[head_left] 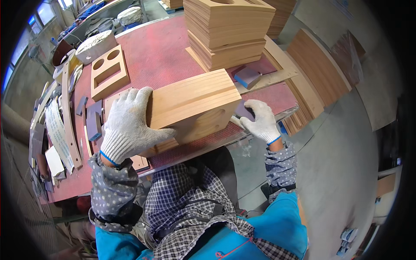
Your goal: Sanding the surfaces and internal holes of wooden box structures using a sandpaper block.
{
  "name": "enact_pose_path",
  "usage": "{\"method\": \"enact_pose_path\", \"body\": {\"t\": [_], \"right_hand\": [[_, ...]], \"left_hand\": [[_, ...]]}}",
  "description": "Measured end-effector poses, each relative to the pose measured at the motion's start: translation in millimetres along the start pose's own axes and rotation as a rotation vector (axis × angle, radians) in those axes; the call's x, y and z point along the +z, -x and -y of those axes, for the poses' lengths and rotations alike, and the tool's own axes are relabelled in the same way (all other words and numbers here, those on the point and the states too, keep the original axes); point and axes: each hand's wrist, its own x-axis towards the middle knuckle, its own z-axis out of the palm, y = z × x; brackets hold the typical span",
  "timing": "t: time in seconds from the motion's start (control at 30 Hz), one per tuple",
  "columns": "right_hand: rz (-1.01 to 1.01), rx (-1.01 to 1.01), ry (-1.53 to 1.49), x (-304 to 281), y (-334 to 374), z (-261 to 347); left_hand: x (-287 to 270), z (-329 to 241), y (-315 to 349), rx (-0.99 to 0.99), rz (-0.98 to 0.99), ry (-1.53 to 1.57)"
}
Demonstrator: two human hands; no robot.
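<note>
A pale wooden box [195, 97] with a round recess in its near side lies tilted across the front of the red table. My left hand [132, 123], in a white knit glove, grips its left end, with the thumb along the near side and the fingers over the top edge. At the box's right end, my right hand [261, 121], also gloved, is curled around a grey-purple sanding block [246, 111], partly hidden by the fingers and the box. Another sanding block [248, 78], grey and blue, rests just beyond.
Stacked wooden boxes [229, 30] stand at the back right of the red table [151, 41]. A wooden frame with two round holes [104, 84] lies at the left. Nearby are more sanding blocks [93, 123] and a long curved strip [69, 117]. Wood panels [318, 63] lean beyond the right edge.
</note>
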Motion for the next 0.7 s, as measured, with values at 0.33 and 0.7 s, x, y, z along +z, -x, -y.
{"method": "enact_pose_path", "body": {"t": [0.33, 0.7], "right_hand": [[-0.052, -0.184, 0.198, 10.6, 16.2, -3.3], [-0.321, 0.047, 0.380, 27.3, 19.1, 15.5]], "left_hand": [[1.7, 1.1, 1.9, 0.016, -0.054, -0.053], [2.6, -0.4, 1.3, -0.020, -0.017, -0.063]]}}
